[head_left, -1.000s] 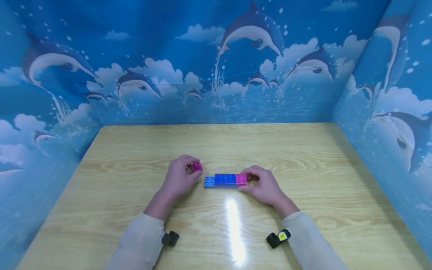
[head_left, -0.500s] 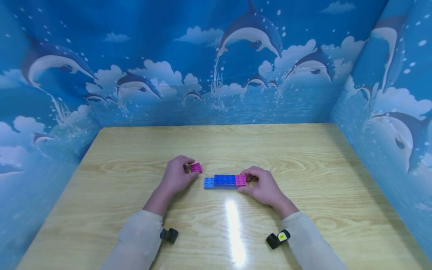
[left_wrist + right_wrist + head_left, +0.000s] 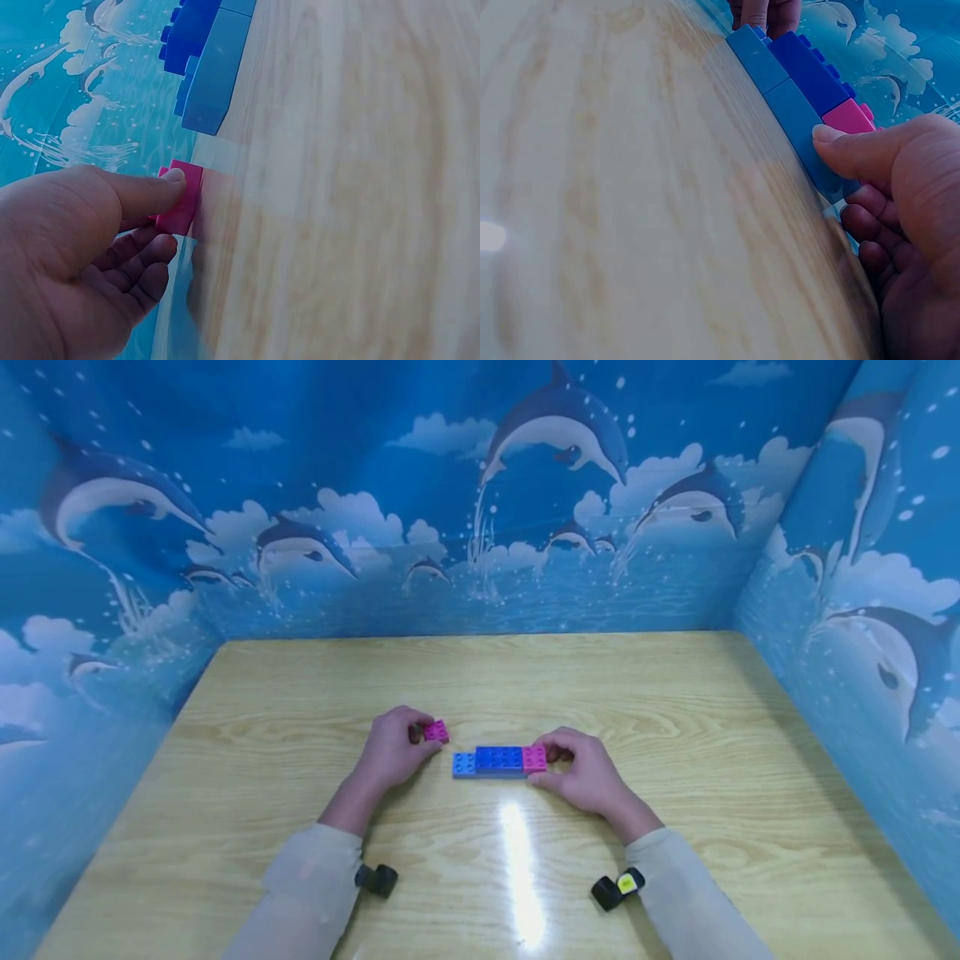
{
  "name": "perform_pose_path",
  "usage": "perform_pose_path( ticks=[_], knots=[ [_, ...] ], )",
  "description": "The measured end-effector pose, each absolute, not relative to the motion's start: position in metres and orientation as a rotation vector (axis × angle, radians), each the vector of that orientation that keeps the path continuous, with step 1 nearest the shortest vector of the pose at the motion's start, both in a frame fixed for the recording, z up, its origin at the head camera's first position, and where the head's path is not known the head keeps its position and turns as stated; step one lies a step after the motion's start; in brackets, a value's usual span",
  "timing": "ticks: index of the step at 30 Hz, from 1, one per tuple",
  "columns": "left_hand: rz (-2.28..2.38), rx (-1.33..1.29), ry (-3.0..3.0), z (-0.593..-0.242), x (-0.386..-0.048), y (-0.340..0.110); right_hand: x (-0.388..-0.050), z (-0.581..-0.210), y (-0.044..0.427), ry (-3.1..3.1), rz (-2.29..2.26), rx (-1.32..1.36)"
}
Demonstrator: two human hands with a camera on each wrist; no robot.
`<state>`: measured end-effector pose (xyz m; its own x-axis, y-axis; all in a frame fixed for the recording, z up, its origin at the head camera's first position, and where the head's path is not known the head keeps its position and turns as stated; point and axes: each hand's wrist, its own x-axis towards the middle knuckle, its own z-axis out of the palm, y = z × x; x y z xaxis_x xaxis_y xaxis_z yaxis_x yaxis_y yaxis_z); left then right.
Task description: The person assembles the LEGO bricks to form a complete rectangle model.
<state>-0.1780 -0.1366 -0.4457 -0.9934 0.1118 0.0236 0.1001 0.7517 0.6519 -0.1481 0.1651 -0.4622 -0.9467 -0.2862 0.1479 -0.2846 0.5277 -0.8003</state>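
Note:
My left hand (image 3: 393, 747) pinches a small pink toy building brick (image 3: 437, 732) between thumb and fingers, low over the table. In the left wrist view, the thumb lies across the face of that pink brick (image 3: 182, 201). To its right sits a row of joined bricks: light blue bricks (image 3: 464, 764) end to end below, with a dark blue brick (image 3: 498, 758) and a second pink brick (image 3: 534, 757) on top. My right hand (image 3: 585, 772) grips the row's right end. In the right wrist view, its thumb presses the lower light blue brick (image 3: 799, 124). A gap separates the loose brick from the row.
The wood-grain table (image 3: 300, 677) carries a bright light reflection in front of the row. Blue dolphin-print cloth (image 3: 420, 527) walls the back and both sides. A black wrist camera (image 3: 377, 881) sits on each sleeve.
My left hand has drawn very slightly left, and its fingers now cover less of the pink brick, which lies more level. My right hand and the row have hardly moved.

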Motion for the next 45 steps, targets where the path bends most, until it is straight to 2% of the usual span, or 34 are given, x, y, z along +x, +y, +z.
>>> perform_pose_path(
  ticks=[17,45],
  knots=[
    [1.237,0.231,2.822,-0.428,-0.159,-0.127,-0.147,-0.463,0.168,2.741,-1.442,-0.504],
    [1.253,0.44,2.701,-0.423,-0.148,-0.116,-0.148,-0.461,0.165,2.741,-1.439,-0.516]
  ],
)
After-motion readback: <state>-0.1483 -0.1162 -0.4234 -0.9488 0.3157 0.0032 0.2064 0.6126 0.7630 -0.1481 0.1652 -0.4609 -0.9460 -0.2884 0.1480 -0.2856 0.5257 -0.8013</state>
